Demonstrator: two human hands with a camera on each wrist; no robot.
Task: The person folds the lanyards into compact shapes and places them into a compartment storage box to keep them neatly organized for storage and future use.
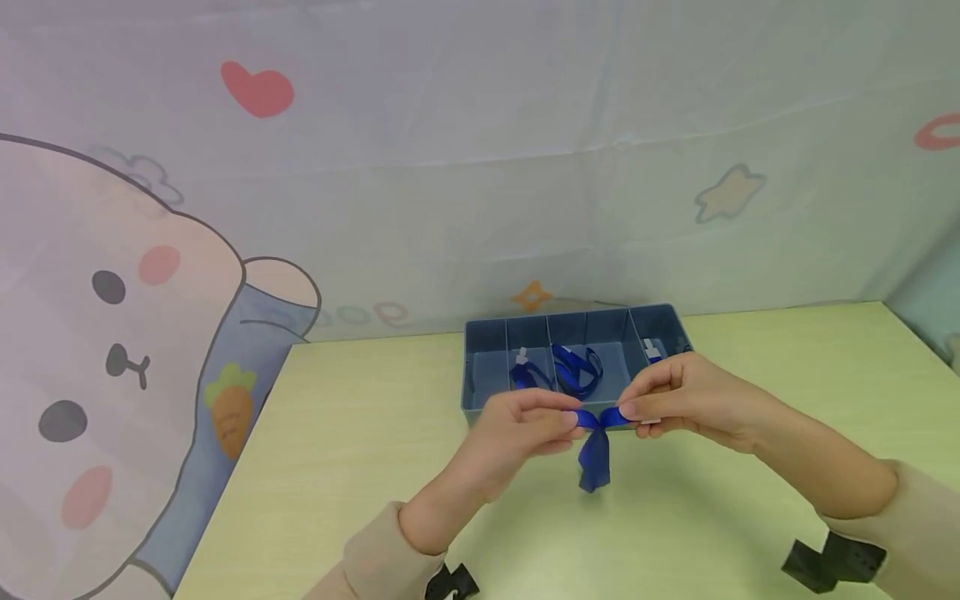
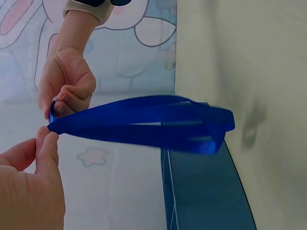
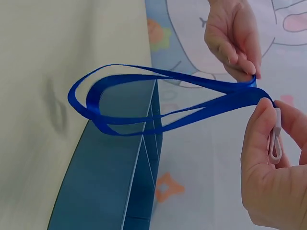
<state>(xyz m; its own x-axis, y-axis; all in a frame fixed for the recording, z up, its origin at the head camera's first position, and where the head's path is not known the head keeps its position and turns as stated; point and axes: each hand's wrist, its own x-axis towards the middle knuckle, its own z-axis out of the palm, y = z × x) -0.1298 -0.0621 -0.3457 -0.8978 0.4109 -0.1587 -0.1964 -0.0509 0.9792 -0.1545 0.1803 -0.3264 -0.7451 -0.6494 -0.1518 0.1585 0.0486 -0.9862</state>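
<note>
Between both hands, above the table and in front of the divided box, a blue ribbon lanyard [image 1: 595, 458] hangs in folded loops. My left hand [image 1: 510, 429] pinches one part of the ribbon between thumb and fingertips. With thumb and fingers, my right hand [image 1: 697, 400] pinches the other side. A white plastic clip [image 3: 276, 143] on the lanyard sits within the right hand's grip in the right wrist view. The loops dangle free below the two pinch points, seen from the side in the left wrist view.
Behind the hands stands a blue-grey box [image 1: 486, 362] with compartments. It contains a coiled blue lanyard [image 1: 577, 371], another with a white clip [image 1: 522, 357] to its left, and a white clip [image 1: 652, 348] at right. A printed cloth [image 1: 450, 167] hangs behind the pale yellow table [image 1: 360, 442].
</note>
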